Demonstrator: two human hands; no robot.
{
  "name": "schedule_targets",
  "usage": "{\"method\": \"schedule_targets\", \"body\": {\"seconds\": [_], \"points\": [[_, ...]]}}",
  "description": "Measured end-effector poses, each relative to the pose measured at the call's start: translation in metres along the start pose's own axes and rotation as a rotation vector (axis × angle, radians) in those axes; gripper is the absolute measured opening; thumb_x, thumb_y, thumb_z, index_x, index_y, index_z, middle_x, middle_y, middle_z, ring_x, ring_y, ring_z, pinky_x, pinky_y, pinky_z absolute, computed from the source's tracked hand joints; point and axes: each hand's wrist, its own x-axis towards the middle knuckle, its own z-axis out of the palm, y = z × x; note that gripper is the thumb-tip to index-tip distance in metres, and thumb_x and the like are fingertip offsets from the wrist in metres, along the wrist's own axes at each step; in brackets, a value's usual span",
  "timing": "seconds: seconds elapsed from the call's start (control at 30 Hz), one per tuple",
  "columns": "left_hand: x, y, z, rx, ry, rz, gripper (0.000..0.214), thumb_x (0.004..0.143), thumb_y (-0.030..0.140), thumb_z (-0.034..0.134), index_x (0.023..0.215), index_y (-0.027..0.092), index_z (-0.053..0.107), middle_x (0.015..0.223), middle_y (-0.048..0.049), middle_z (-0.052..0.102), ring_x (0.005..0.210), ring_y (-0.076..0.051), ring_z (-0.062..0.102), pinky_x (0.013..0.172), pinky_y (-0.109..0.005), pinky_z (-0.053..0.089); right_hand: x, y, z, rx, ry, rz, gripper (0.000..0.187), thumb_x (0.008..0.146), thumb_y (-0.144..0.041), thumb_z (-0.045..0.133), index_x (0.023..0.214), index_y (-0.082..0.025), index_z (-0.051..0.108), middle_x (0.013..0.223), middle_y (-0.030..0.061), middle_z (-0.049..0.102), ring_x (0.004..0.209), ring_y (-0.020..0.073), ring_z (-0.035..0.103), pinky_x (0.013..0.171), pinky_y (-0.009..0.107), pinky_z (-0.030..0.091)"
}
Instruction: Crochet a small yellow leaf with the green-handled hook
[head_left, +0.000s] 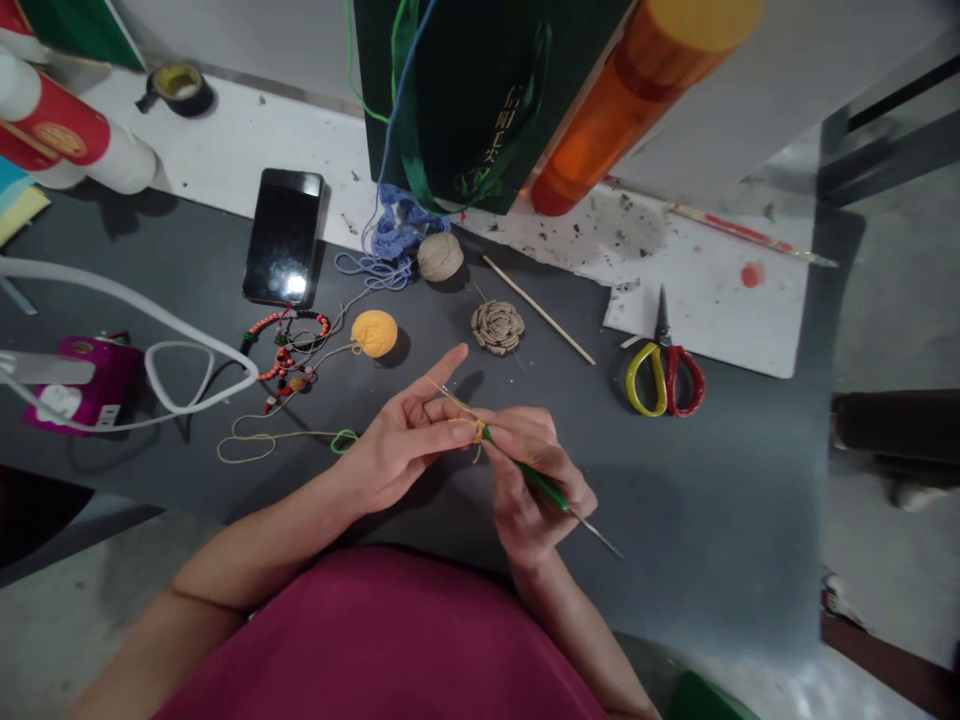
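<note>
Maroon shirt (375,640) below, the left hand (397,445) pinches a soft, light cord knot (477,430) over the table (675,520), best held at its stitches, while the right hand (536,495) curls around a stiff crochet hook (544,487).

Deep magenta top (375,640); forearms (247,545), hands (397,445) bare.

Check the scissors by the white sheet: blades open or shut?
Shut. The scissors show their blades together as one narrow point, above the yellow and red handles lying side by side.
</note>
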Motion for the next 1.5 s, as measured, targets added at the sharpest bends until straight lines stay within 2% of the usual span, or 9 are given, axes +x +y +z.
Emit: {"method": "schedule_targets", "body": {"seconds": [0.13, 0.37, 0.57, 0.77, 0.93, 1.03, 1.17, 1.37, 1.5], "points": [[0.001, 0.000, -0.002, -0.054, -0.002, -0.067, 0.093, 0.070, 0.016, 0.093, 0.153, 0.023, 0.053, 0.069, 0.0084, 0.070, 0.068, -0.007, 0.063, 0.072, -0.021, 0.048, 0.000, 0.000, 0.003, 0.123, 0.066, 0.069, 0.016, 0.098, -0.017, 0.064, 0.108, -0.025, 0.073, 0.088, 0.0020, 0.082, 0.083, 0.0200, 0.079, 0.070, 0.036, 0.063], [0.001, 0.003, -0.002, -0.005, 0.020, -0.043, 0.094, 0.071, 0.017, 0.091, 0.155, 0.023, 0.050, 0.068, 0.0089, 0.068, 0.068, -0.008, 0.063, 0.070, -0.022, 0.046, -0.003, 0.002, 0.001, 0.025, 0.177, 0.077, 0.011, 0.100, -0.022, 0.061, 0.108, -0.025, 0.068, 0.082, -0.0021, 0.074, 0.057, 0.0105, 0.068, 0.059, 0.027, 0.059], [0.000, 0.005, -0.001, 0.048, 0.022, -0.027, 0.087, 0.074, 0.019, 0.089, 0.153, 0.021, 0.053, 0.072, 0.0059, 0.069, 0.069, -0.010, 0.060, 0.070, -0.025, 0.045, -0.001, -0.003, -0.005, -0.052, 0.147, 0.180, 0.013, 0.104, -0.025, 0.054, 0.107, -0.026, 0.066, 0.079, -0.0037, 0.068, 0.054, 0.0086, 0.065, 0.053, 0.023, 0.055], [0.000, 0.005, -0.002, 0.030, -0.008, -0.013, 0.070, 0.075, 0.016, 0.087, 0.141, 0.023, 0.066, 0.070, 0.0061, 0.066, 0.067, -0.009, 0.057, 0.071, -0.025, 0.044, 0.008, -0.004, -0.007, -0.048, 0.134, 0.239, 0.012, 0.104, -0.025, 0.054, 0.098, -0.024, 0.065, 0.078, -0.0034, 0.068, 0.054, 0.0082, 0.063, 0.051, 0.022, 0.051], [0.000, 0.003, -0.001, 0.057, -0.006, 0.010, 0.067, 0.074, 0.016, 0.087, 0.138, 0.022, 0.068, 0.071, 0.0051, 0.066, 0.070, -0.010, 0.059, 0.074, -0.027, 0.046, 0.002, 0.006, -0.002, 0.193, 0.181, 0.351, 0.015, 0.103, -0.029, 0.055, 0.096, -0.023, 0.067, 0.078, -0.0033, 0.068, 0.050, 0.0087, 0.064, 0.050, 0.023, 0.052], [0.000, 0.001, 0.001, 0.084, -0.001, 0.060, 0.065, 0.072, 0.015, 0.089, 0.134, 0.024, 0.072, 0.073, 0.0047, 0.066, 0.074, -0.010, 0.061, 0.078, -0.027, 0.047, -0.004, 0.009, 0.000, 0.267, 0.157, 0.368, 0.008, 0.099, -0.029, 0.063, 0.098, -0.025, 0.070, 0.082, -0.0029, 0.071, 0.063, 0.0118, 0.072, 0.056, 0.025, 0.058], [0.000, -0.001, 0.001, 0.137, 0.021, 0.131, 0.061, 0.071, 0.020, 0.092, 0.129, 0.026, 0.076, 0.075, 0.0045, 0.066, 0.075, -0.010, 0.062, 0.078, -0.027, 0.049, -0.005, 0.006, 0.000, 0.166, 0.123, 0.322, 0.007, 0.096, -0.024, 0.068, 0.096, -0.026, 0.075, 0.085, -0.0016, 0.075, 0.081, 0.0146, 0.077, 0.072, 0.029, 0.063], [0.000, -0.004, -0.001, 0.206, 0.103, 0.217, 0.063, 0.070, 0.023, 0.093, 0.131, 0.026, 0.075, 0.079, 0.0028, 0.069, 0.072, -0.009, 0.061, 0.071, -0.025, 0.049, 0.003, 0.000, -0.001, 0.027, -0.015, 0.066, 0.020, 0.096, -0.013, 0.064, 0.109, -0.026, 0.072, 0.092, 0.0015, 0.083, 0.082, 0.0188, 0.080, 0.073, 0.035, 0.064], [0.001, -0.005, 0.001, 0.140, 0.096, 0.156, 0.061, 0.070, 0.020, 0.093, 0.129, 0.023, 0.075, 0.072, 0.0045, 0.070, 0.069, -0.009, 0.063, 0.075, -0.026, 0.051, 0.002, -0.001, -0.001, -0.160, -0.033, -0.077, 0.026, 0.090, -0.008, 0.071, 0.107, -0.028, 0.075, 0.100, 0.0015, 0.084, 0.083, 0.0193, 0.080, 0.073, 0.036, 0.064]]}}
